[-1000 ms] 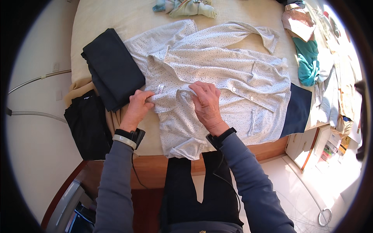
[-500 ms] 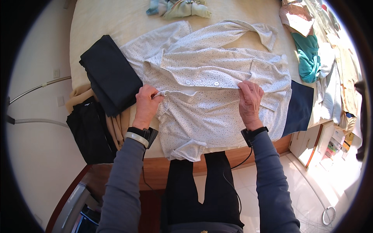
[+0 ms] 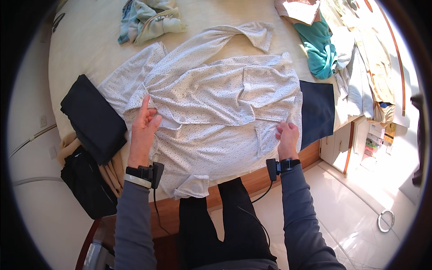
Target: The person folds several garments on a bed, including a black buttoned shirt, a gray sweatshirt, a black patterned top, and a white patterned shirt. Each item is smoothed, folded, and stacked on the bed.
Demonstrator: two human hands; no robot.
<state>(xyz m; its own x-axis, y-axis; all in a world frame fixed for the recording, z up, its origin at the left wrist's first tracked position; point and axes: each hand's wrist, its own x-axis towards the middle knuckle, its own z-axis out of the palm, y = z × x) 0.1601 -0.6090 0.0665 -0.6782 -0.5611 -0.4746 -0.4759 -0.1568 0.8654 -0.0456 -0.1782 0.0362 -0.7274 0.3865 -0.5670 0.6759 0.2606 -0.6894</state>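
Observation:
A white long-sleeved shirt [image 3: 202, 94] with a small dotted print lies spread on the bed, its collar end to the left and its hem to the right. Its upper front panel overlaps the lower one. My left hand [image 3: 144, 132] is over the collar end, index finger stretched out and the other fingers apart, with nothing gripped. Near the hem, my right hand [image 3: 288, 138] has its fingers curled closed on the shirt's cloth. One short cuff end [image 3: 192, 185] hangs toward the bed's near edge.
Folded black trousers [image 3: 93, 119] and another black garment [image 3: 87, 182] lie at left over tan cloth. Dark blue cloth [image 3: 317, 110] shows beyond the hem. A pale green scarf-like cloth [image 3: 155, 20] and teal cloth [image 3: 320, 54] lie farther off on the bed [image 3: 85, 49].
The upper front panel has come toward me over the lower one, covering the gap and its buttons. My left hand has let go of the collar edge. The whole view has shifted.

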